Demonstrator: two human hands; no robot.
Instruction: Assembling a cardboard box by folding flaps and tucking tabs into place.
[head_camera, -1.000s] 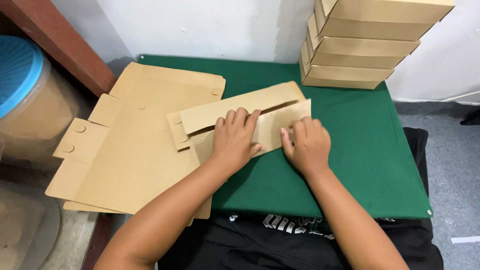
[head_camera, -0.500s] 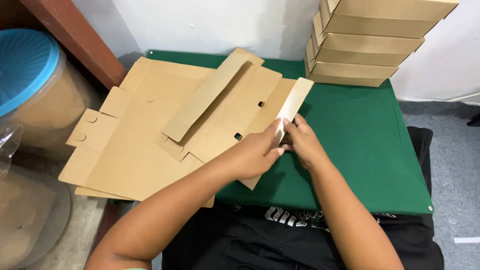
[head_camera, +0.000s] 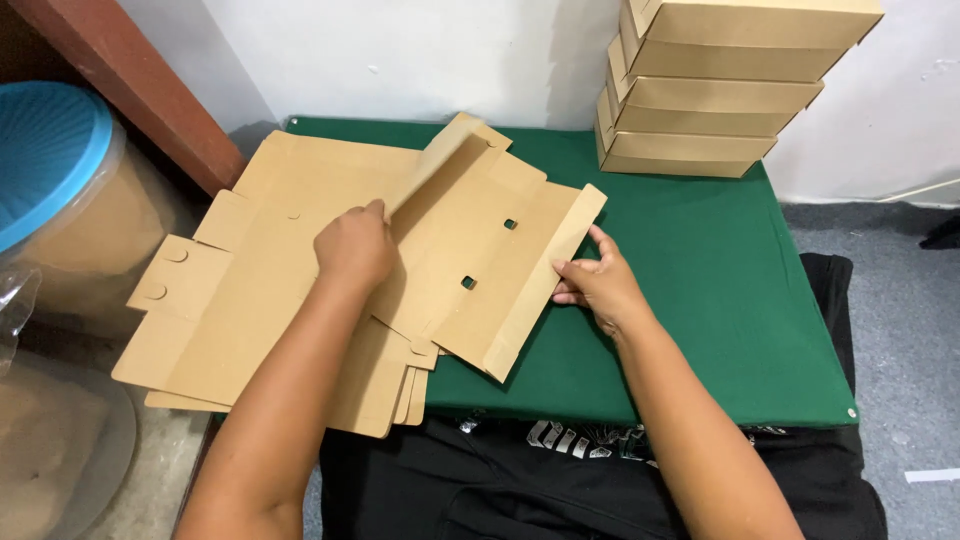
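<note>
An unfolded brown cardboard box blank (head_camera: 478, 240) with small slots lies across the green table (head_camera: 700, 290), resting on a pile of flat blanks (head_camera: 250, 290). My left hand (head_camera: 355, 245) presses on the blank near its raised left flap, fingers curled at the fold. My right hand (head_camera: 598, 283) holds the blank's long right-side flap at its edge, fingers against the cardboard. Both side flaps stand tilted upward.
A stack of folded brown boxes (head_camera: 715, 85) stands at the table's far right against the white wall. A clear tub with a blue lid (head_camera: 50, 165) sits left of the table, beside a brown wooden beam (head_camera: 140, 85). Dark cloth lies at the table's near edge.
The folded piece under both palms has been opened out flat. My left hand moved left onto the blank's left fold; my right hand shifted to the right flap's edge.
</note>
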